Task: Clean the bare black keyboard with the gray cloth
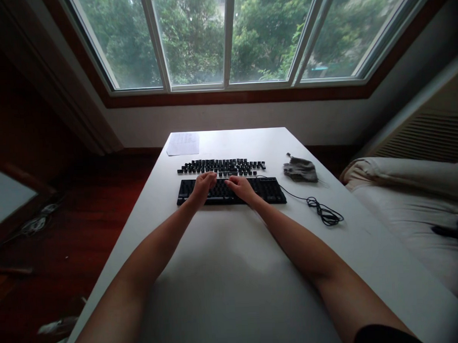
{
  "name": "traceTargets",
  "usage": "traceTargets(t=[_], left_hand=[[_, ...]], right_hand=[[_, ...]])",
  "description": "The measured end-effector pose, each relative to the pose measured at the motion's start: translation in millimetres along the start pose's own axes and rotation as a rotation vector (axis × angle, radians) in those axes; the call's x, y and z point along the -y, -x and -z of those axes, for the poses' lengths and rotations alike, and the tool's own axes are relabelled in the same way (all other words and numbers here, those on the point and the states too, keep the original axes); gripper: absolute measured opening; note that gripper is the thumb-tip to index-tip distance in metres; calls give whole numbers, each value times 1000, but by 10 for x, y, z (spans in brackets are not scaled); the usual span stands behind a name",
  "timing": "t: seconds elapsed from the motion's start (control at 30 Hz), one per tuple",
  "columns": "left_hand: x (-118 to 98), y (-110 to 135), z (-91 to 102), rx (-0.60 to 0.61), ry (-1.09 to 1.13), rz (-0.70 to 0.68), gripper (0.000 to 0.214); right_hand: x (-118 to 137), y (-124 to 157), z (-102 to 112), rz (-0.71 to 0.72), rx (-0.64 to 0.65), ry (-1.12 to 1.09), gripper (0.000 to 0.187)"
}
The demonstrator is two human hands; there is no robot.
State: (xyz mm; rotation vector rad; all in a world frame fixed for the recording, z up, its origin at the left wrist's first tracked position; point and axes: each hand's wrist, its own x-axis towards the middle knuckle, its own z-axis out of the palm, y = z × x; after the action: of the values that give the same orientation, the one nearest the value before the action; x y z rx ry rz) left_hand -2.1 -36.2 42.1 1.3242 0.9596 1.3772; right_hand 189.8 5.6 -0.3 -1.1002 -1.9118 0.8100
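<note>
A black keyboard (268, 190) lies across the middle of the white table (226, 273). Just beyond it, loose black keycaps (221, 166) are laid out in rows. My left hand (203, 185) rests on the keyboard's left half with its fingers curled under. My right hand (240, 186) sits beside it near the keyboard's centre, fingers bent down onto the keys. The two hands nearly touch. Whether either one pinches a keycap is hidden by the fingers.
A grey cloth pouch (300, 169) lies right of the keycaps. The keyboard's black cable (324, 213) coils at the right. A sheet of paper (182, 143) sits at the far left corner. A bed (416, 209) flanks the table's right side; windows are ahead.
</note>
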Motion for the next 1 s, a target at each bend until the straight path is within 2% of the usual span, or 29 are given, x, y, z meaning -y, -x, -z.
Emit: traceTargets(t=[0.1, 0.17, 0.27, 0.33, 0.47, 0.57, 0.7, 0.8, 0.9, 1.0], left_hand=[[210, -44, -99, -48, -44, 124, 44], [310, -67, -113, -66, -65, 152, 43], [339, -57, -100, -59, -89, 154, 40], [298, 8, -80, -2, -219, 84, 37], [192, 245, 2, 195, -868, -309, 23], [145, 388, 96, 278, -1141, -479, 11], [112, 457, 219, 218, -1286, -479, 11], [90, 527, 304, 240, -1353, -458, 13], [87, 646, 382, 291, -1359, -458, 25], [116, 743, 433, 274, -1340, -469, 37]], right_hand=[[-9, 3, 17, -3, -3, -13, 42], [-24, -4, 24, -15, -6, -24, 42], [-46, -20, 24, -19, -7, -37, 41], [-57, -26, 24, -20, -3, -41, 41], [-76, -22, 34, -20, 1, -42, 42], [-90, -23, 34, -16, 0, -35, 41], [-77, -76, -7, -12, 8, 75, 39], [-12, -165, -80, -46, -20, 261, 31], [102, -288, -177, -67, -3, 426, 19], [224, -435, -279, -7, 44, 538, 15]])
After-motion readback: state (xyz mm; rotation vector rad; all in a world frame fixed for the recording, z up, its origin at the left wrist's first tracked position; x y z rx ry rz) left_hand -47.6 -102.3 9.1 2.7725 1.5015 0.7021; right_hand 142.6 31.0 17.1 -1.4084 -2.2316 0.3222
